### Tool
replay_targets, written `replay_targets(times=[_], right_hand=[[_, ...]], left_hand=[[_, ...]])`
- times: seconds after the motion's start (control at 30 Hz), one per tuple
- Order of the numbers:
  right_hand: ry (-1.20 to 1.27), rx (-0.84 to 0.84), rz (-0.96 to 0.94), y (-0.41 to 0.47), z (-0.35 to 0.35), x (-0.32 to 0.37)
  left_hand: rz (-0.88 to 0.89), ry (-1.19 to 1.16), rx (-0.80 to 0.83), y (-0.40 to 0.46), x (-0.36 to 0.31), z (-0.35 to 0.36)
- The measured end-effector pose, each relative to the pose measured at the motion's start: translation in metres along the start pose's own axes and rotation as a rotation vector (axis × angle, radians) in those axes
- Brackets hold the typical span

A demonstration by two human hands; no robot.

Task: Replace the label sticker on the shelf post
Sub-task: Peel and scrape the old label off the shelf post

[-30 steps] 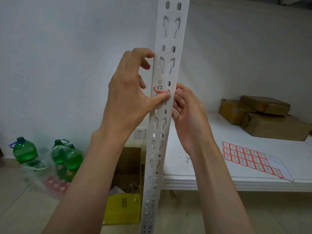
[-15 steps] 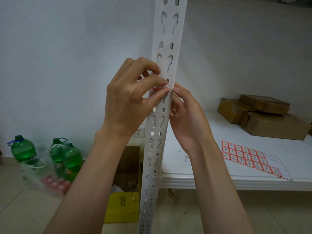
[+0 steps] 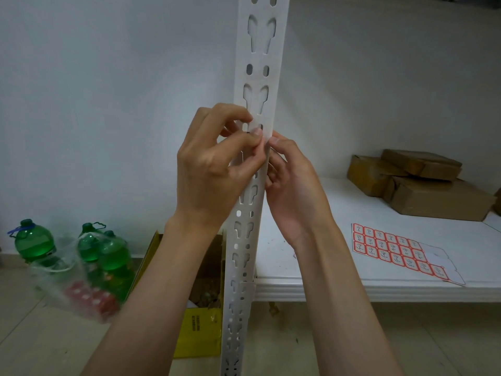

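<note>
A white slotted shelf post [image 3: 257,77] stands upright in the middle of the view. My left hand [image 3: 211,169] is on its front face at mid height, thumb and curled fingertips pinching at the spot where the red-bordered label sticker sits. The sticker is almost wholly hidden under those fingers. My right hand [image 3: 292,191] holds the post's right edge at the same height, its thumb tip beside my left thumb. A sheet of red-bordered spare stickers [image 3: 393,251] lies on the white shelf board [image 3: 352,293] to the right.
Brown cardboard boxes [image 3: 423,185] are stacked at the back right of the shelf board. On the floor to the left stand green bottles [image 3: 108,253] in a clear bag and an open yellow carton [image 3: 198,332] behind the post.
My left fingers, spread above the visible sticker a second ago, have curled down over it and now cover it. My right hand stays at the post's edge.
</note>
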State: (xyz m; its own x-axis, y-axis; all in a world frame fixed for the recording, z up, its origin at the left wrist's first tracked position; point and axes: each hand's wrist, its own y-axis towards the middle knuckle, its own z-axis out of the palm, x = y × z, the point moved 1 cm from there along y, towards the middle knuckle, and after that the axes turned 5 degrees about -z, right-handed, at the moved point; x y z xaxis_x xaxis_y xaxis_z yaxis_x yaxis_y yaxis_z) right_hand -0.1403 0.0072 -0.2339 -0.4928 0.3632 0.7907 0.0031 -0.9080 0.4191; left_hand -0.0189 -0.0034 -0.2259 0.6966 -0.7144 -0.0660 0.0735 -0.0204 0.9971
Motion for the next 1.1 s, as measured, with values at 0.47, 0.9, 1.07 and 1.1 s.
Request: replay_targets(times=[0.47, 0.9, 1.07, 1.1], right_hand=[[-0.014, -0.038, -0.007, -0.003, 0.003, 0.000], [-0.013, -0.044, -0.037, -0.006, 0.006, 0.002], [-0.021, -0.064, -0.027, -0.004, 0.004, 0.003], [-0.032, -0.062, -0.030, -0.004, 0.003, 0.003]], left_hand=[[-0.047, 0.019, 0.115, 0.002, -0.002, -0.009], [-0.102, 0.089, 0.020, -0.002, -0.011, 0.003], [-0.221, -0.078, 0.045, -0.001, -0.007, 0.007], [-0.232, -0.103, 0.048, -0.001, -0.006, 0.007]])
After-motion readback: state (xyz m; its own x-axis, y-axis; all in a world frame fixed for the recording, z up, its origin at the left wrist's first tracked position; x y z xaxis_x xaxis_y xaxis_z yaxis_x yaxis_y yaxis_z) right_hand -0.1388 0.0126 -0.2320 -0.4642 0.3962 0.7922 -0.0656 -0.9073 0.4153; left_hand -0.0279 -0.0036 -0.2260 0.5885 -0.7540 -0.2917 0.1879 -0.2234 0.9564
